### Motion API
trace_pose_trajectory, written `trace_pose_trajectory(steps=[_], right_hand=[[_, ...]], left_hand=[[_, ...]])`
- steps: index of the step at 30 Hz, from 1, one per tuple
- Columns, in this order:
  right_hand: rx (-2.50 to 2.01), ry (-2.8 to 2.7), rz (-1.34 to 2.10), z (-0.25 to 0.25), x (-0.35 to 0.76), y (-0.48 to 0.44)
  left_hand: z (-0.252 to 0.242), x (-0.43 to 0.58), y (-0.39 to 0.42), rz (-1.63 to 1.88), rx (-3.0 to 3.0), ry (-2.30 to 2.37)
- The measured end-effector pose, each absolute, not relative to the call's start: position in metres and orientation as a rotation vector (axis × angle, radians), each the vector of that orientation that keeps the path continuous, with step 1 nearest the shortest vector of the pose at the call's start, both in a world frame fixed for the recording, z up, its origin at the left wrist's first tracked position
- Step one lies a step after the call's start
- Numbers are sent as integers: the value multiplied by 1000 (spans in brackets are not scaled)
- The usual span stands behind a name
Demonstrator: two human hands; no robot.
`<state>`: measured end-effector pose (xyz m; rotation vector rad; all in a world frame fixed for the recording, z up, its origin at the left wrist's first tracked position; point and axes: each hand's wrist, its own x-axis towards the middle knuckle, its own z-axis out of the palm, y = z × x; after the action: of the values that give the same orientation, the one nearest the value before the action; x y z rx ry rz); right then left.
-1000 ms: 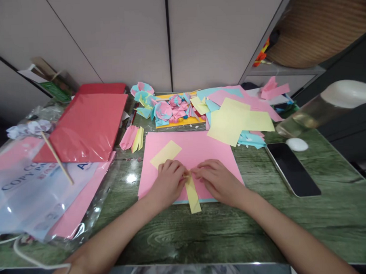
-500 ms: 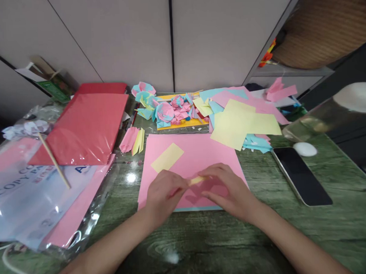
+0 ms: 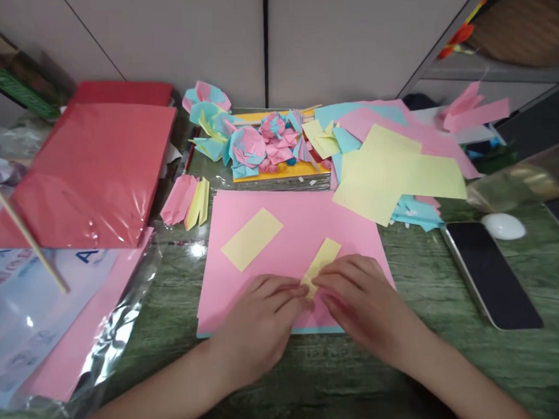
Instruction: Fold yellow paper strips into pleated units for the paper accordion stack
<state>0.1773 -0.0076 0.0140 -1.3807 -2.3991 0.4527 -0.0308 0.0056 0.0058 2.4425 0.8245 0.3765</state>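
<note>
A narrow folded strip of yellow paper [image 3: 325, 257] lies slanted on the pink paper sheets [image 3: 298, 218]. My left hand [image 3: 270, 318] has its fingers closed at the strip's lower left edge. From the other side my right hand [image 3: 362, 298] pinches the strip between thumb and fingertips; part of the strip is hidden beneath those fingers. To the upper left, a flat yellow paper rectangle [image 3: 252, 238] rests on the same pink sheets, touched by neither hand.
Folded paper flowers [image 3: 249, 146] sit on a yellow tray [image 3: 259, 172] at the back. Yellow sheets [image 3: 375, 174] overlap at right, near a phone [image 3: 493, 274] and a white mouse-shaped object [image 3: 505, 226]. A red plastic-wrapped pack [image 3: 97, 174] and a wooden stick [image 3: 30, 239] lie left.
The yellow strip has come down onto the pink sheets and turned to a slant. Both hands have lowered and closed in around it. The view has shifted nearer.
</note>
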Motion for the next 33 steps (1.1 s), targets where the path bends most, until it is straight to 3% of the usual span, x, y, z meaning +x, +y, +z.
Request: trace_pose_trajectory(steps=[6,18,33], right_hand=[[-1317,-2426,542,9,175,-5],[-1320,-2344,674,11,175,-2],[-1381,-2283,680,7,168,-1]], left_hand=[[-4,-28,10,492,2284,934],[6,-32,8,332,2912,809],[0,-22,9,483,2388,1159]])
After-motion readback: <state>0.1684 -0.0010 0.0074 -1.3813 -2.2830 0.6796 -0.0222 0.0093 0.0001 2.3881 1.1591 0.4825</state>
